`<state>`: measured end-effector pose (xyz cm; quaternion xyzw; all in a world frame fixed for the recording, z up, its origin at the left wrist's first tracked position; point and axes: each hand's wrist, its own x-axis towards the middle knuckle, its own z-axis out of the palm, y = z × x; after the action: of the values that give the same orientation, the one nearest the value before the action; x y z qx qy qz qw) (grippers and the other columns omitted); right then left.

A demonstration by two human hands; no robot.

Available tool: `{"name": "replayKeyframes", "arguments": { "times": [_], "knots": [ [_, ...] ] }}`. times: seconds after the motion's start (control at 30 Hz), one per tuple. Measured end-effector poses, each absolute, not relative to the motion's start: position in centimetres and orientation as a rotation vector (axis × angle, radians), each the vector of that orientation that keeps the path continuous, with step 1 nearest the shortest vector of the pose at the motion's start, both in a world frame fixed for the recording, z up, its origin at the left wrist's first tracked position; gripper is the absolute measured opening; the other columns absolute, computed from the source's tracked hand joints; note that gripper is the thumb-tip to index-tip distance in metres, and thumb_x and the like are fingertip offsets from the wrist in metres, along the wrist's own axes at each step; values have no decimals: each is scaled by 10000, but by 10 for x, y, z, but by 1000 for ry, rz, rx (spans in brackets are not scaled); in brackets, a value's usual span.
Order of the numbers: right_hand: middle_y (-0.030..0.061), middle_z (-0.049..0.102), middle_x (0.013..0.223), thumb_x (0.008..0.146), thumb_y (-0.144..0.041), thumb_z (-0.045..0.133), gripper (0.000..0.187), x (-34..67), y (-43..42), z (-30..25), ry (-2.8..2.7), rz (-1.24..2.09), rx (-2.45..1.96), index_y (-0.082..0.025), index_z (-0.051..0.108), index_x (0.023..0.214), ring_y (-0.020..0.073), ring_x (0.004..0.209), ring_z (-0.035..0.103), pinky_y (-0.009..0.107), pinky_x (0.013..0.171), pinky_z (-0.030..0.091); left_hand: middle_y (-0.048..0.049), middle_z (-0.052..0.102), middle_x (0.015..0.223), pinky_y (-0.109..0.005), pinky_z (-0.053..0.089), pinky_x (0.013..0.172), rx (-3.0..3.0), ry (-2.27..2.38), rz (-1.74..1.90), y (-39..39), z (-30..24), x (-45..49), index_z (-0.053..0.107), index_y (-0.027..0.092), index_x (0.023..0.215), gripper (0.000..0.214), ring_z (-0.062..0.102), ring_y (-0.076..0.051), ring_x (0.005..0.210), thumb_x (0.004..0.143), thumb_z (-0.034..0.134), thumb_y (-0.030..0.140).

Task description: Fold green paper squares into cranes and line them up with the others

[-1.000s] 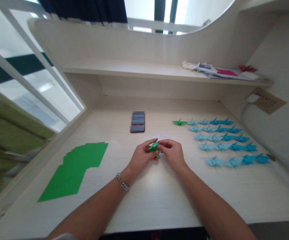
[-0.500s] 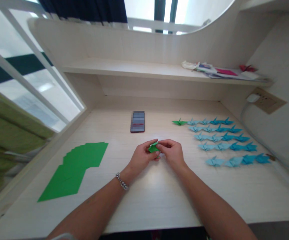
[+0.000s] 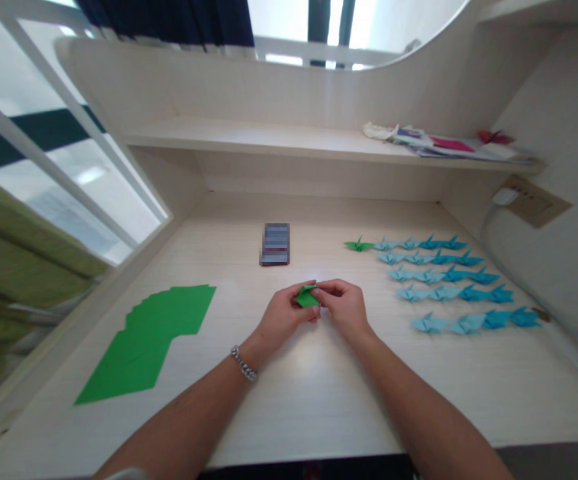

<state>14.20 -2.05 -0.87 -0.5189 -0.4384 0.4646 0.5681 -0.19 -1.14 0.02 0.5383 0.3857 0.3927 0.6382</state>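
- Left hand (image 3: 283,317) and right hand (image 3: 345,307): fingertips closed, both pinching a small part-folded green paper piece (image 3: 307,297) between them, just over the pale wooden desk (image 3: 319,393).
- Judged risk: uneven thumb pressure could set a crease crooked or tear a thin corner.
- Fingers hide most of the paper, so a loose pinch could let it slip.
- Rows of blue folded paper cranes (image 3: 449,280) lie right of the right hand, apart. A swept wrist could scatter them.
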Motion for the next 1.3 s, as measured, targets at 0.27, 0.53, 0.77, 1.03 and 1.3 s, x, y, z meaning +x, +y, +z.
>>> {"name": "replayKeyframes", "arguments": {
  "times": [0.27, 0.53, 0.77, 1.03, 1.3],
  "knots": [
    [43, 698, 671, 577, -290, 762, 247, 142, -19, -10, -970, 1147, -1212, -143, 712, 769, 154, 591, 617, 271, 580, 491, -87, 673, 895, -299, 524, 643, 1168, 893, 907, -13, 5, -1, 621, 129, 1130, 527, 615, -159, 715, 631, 757, 229],
    [24, 662, 608, 566, -345, 765, 278, 144, -19, -5, -992, 1276, -1221, -141, 697, 742, 124, 522, 580, 249, 526, 487, -87, 685, 857, -295, 515, 670, 1059, 883, 932, -8, -1, -2, 689, 132, 987, 354, 617, -160, 725, 691, 723, 322],
    [26, 646, 595, 596, -374, 743, 292, 145, -17, -11, -1046, 1278, -1260, -136, 689, 756, 127, 517, 573, 242, 504, 477, -64, 675, 782, -249, 484, 567, 1087, 978, 989, -7, -5, -2, 691, 135, 910, 328, 606, -145, 653, 650, 749, 326],
    [27, 665, 653, 686, -342, 662, 171, 150, -20, -10, -1361, 1000, -1369, -174, 684, 703, 145, 597, 584, 246, 546, 459, -23, 614, 666, -211, 427, 474, 1100, 1032, 979, -6, -4, -2, 670, 123, 791, 268, 544, -113, 562, 625, 759, 314],
    [15, 650, 660, 652, -355, 696, 249, 149, -17, -13, -1197, 1265, -1244, -169, 675, 817, 127, 553, 567, 232, 497, 454, -37, 651, 700, -254, 481, 554, 935, 937, 962, -9, 3, -1, 620, 135, 859, 349, 607, -146, 618, 589, 789, 277]
  ]
}}
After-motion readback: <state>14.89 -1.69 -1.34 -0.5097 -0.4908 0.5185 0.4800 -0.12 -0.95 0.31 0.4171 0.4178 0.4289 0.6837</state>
